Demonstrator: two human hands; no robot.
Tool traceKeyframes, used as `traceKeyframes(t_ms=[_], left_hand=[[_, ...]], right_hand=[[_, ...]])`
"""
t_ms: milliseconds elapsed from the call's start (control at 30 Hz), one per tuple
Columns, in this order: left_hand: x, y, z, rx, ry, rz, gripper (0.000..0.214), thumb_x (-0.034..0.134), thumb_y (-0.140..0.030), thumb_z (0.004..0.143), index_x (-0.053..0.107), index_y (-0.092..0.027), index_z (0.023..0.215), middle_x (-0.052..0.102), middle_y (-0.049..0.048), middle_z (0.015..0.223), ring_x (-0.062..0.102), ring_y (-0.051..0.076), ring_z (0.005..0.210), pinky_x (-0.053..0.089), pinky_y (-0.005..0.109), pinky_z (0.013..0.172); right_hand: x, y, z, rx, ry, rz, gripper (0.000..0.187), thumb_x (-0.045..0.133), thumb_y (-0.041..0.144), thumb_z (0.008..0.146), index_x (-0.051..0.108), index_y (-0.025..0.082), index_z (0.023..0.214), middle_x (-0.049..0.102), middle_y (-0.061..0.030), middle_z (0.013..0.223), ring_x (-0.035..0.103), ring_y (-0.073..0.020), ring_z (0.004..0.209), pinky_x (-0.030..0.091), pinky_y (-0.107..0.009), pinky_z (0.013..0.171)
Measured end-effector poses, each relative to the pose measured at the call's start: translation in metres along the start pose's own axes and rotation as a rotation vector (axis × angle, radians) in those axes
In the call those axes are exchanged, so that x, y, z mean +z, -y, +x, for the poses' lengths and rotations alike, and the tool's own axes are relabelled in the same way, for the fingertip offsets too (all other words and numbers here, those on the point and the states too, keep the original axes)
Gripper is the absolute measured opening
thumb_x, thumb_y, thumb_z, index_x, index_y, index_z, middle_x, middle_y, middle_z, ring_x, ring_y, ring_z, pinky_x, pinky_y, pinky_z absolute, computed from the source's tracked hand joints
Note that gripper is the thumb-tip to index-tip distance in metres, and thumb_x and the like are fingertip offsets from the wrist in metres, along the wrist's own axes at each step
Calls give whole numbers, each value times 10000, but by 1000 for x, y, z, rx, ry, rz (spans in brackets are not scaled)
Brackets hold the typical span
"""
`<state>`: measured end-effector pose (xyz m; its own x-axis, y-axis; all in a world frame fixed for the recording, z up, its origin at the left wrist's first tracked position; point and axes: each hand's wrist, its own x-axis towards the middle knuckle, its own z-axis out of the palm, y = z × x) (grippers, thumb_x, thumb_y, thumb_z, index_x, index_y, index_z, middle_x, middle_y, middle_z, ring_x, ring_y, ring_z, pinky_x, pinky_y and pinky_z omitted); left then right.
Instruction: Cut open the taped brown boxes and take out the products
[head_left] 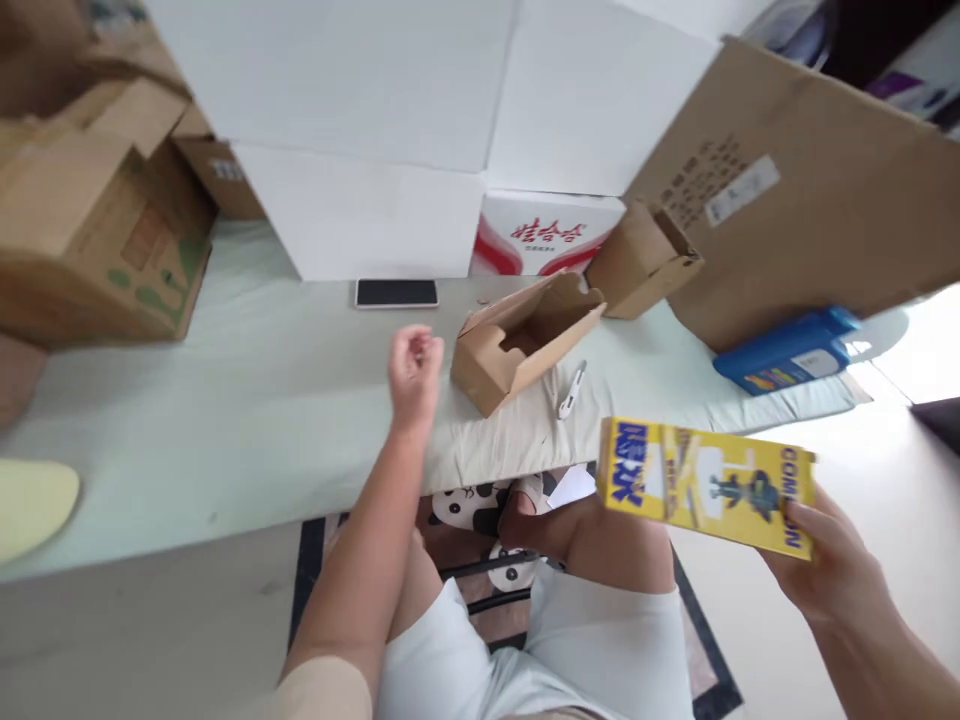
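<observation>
My right hand grips a yellow printed carton by its right end, holding it in the air over the right side of my lap. My left hand hovers over the cloth-covered table with its fingers curled closed; I see nothing in them. Just right of that hand stands an open brown cardboard box, its top flaps up. A white-handled utility knife lies on the cloth beside this box. Behind my left hand a phone lies flat, screen dark.
White cartons line the back, beside a red-and-white box. A smaller brown box leans near a large cardboard sheet. A blue bottle lies at right. Brown cartons and a pale yellow object are at left.
</observation>
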<state>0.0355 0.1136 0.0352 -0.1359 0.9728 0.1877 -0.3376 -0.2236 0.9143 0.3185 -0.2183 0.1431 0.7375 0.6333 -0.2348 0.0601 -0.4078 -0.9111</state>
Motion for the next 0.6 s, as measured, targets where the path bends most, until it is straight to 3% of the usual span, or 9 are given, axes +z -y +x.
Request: traceKeyframes(t_ms=[67,167,233,300,367,433,500,567,600], left_hand=[[-17,-22,-10,-5,11,-22,382,857,-489,733,621,-230,884,532,-27,780,468,115,667,390,261,643],[-44,-61,-44,-67,245,2,410,863,-527,714,640,-207,841,581,-5,767,542,135,688,453,275,658],[-61,-83,-80,-162,572,62,465,799,-605,767,703,-208,988,678,65,978,641,200,920,529,323,827],[-72,-98,-120,-319,947,167,710,739,-726,760,675,-225,1260,638,132,1327,601,289,1224,502,409,1041],[-79,-105,-155,-522,1306,249,972,798,-746,672,550,-245,1466,509,154,1532,497,357,1389,441,476,1147],[-85,-105,-183,-741,1523,226,1237,916,-665,549,374,-285,1595,447,153,1596,474,388,1419,461,500,1134],[-94,-102,-205,-914,1521,154,1435,982,-571,468,204,-332,1649,426,154,1613,506,400,1392,523,497,1058],[-106,-97,-225,-985,1360,104,1466,987,-535,476,139,-347,1657,405,163,1624,511,411,1390,533,505,1037],[-112,-95,-235,-979,1253,81,1419,975,-536,508,162,-341,1654,402,165,1625,492,415,1410,508,517,1070]], right_hand=[[0,-1,-8,82,57,98,632,875,581,526,479,288,921,742,-91,920,720,-277,649,584,-386,523],[-8,0,-23,142,247,179,662,909,524,552,383,266,858,738,-68,981,706,-232,669,579,-340,530],[-8,-3,-35,147,365,217,630,894,510,604,366,258,837,721,-75,1050,715,-239,767,591,-345,585],[3,-8,-48,108,504,233,583,880,481,633,380,249,822,678,-99,1193,706,-264,933,603,-369,682],[24,-17,-60,79,678,232,522,862,419,648,404,239,823,612,-111,1319,663,-278,1073,596,-392,791],[48,-26,-69,92,839,246,475,833,361,645,425,236,854,607,-99,1294,643,-264,1077,581,-384,822],[69,-35,-73,132,955,249,443,793,338,649,442,238,900,640,-62,1161,648,-231,976,569,-352,779],[85,-42,-72,114,1008,210,397,750,359,691,496,243,974,655,-52,1139,660,-233,962,569,-355,780],[90,-43,-70,55,1012,168,376,725,379,731,543,248,1033,648,-71,1231,663,-259,1045,574,-384,829]])
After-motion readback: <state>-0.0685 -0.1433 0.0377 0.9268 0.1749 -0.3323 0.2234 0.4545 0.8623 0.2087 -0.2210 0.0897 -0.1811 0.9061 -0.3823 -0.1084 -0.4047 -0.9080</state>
